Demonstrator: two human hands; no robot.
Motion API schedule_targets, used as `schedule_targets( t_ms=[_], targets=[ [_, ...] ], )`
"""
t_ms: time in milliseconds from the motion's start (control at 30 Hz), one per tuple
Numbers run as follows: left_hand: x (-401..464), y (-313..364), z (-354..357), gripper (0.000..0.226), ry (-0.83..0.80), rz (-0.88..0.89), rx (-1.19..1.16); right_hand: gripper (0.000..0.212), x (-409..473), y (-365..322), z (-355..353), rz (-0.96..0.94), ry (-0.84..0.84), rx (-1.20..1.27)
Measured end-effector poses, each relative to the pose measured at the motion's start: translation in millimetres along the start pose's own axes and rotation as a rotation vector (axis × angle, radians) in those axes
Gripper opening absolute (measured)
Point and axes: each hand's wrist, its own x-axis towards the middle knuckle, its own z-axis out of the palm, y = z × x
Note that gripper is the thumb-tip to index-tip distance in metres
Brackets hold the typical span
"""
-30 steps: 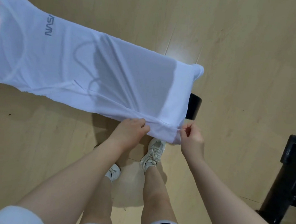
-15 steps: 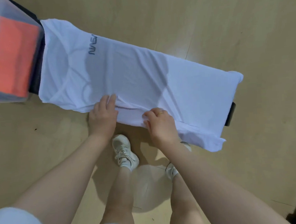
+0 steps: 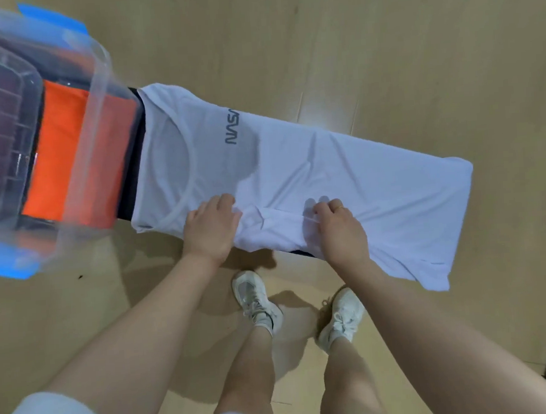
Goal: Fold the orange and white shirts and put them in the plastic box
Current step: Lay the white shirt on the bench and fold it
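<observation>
From the head camera we saw the white shirt [image 3: 344,182] spread lengthwise over a narrow dark bench [image 3: 133,171], its printed chest end lying up and to the left of the hands and its hem end hanging off to their right. Our left hand [image 3: 210,229] lay on the shirt's near edge with the fingers bent over a fold of cloth; whether it gripped or only pressed we could not tell. Our right hand [image 3: 339,226], just to the right of the left one, had its fingers curled and pinched a ridge of the same near edge. Beyond the left hand, further left, stood the clear plastic box [image 3: 96,99] with blue clips, and the folded orange shirt [image 3: 55,157] lay inside it. Below both hands we saw white sneakers [image 3: 255,297] on the wooden floor [image 3: 414,35].
</observation>
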Motion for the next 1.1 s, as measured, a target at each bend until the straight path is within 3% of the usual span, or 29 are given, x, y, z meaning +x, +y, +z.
schedule_targets(
  t_ms=[100,167,233,367,467,533,667,733,800,933,1100],
  targets=[
    [-0.8,4.3,-9.4,0.061,-0.096,0.157,-0.050,0.027,-4.5,-0.3,-16.2,-0.065,-0.014,0.059],
    [-0.8,8.7,-4.0,0.070,-0.128,0.317,0.086,0.028,-1.1,-3.0,-20.0,-0.132,-0.078,0.018],
    [7.0,13.3,3.2,0.069,-0.133,0.376,0.235,0.030,8.4,-3.7,-18.9,-0.202,-0.108,-0.091],
    [27.9,16.3,16.9,0.026,0.001,0.417,0.157,0.032,14.6,5.5,1.2,-0.201,-0.061,-0.139],
    [37.4,20.5,12.3,0.041,-0.066,0.388,-0.064,0.020,7.3,24.4,5.7,-0.228,0.023,-0.130],
    [41.0,25.6,10.0,0.048,-0.099,0.290,-0.213,0.030,1.3,39.9,5.9,-0.145,0.001,-0.122],
    [38.1,46.0,-1.6,0.023,-0.055,0.130,-0.038,0.040,-18.7,70.1,-2.5,0.018,0.005,0.037],
    [27.3,64.7,-2.1,0.025,-0.038,0.162,0.012,0.040,-35.7,83.9,-4.3,0.109,-0.014,0.192],
    [10.6,85.0,4.1,0.022,-0.038,0.252,-0.015,0.037,-58.7,100.5,-2.1,0.254,0.074,0.288],
    [-23.2,130.2,27.8,0.025,-0.153,0.282,-0.135,0.033,-96.6,140.7,7.3,0.582,0.117,0.457],
    [-39.0,176.4,69.9,0.026,-0.142,0.351,-0.182,0.036,-103.9,187.2,22.1,0.726,0.114,0.784]
  ],
)
